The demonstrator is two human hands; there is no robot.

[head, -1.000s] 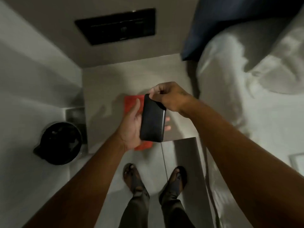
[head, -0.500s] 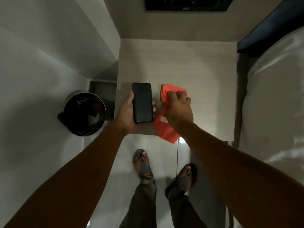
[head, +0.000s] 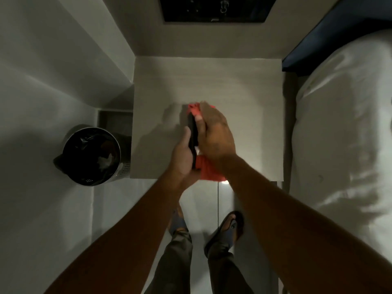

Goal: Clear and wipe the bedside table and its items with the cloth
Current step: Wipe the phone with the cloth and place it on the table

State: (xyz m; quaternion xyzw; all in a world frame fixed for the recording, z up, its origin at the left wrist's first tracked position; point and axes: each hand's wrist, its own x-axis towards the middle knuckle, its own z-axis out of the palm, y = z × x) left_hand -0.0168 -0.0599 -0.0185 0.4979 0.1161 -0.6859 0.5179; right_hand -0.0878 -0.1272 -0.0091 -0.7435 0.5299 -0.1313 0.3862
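Left hand [head: 184, 158] fingers clamp phone [head: 192, 134] edge-on above bench [head: 244, 85]; right hand [head: 214, 136] presses red cloth [head: 209, 169] to it; rubbing could slip phone onto bench

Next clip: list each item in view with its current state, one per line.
Black phone: tilted on edge, held in left hand.
Red cloth: pressed against phone by right hand.
Pale bedside table: top bare.
Round black-lined bin: open, holds rubbish.
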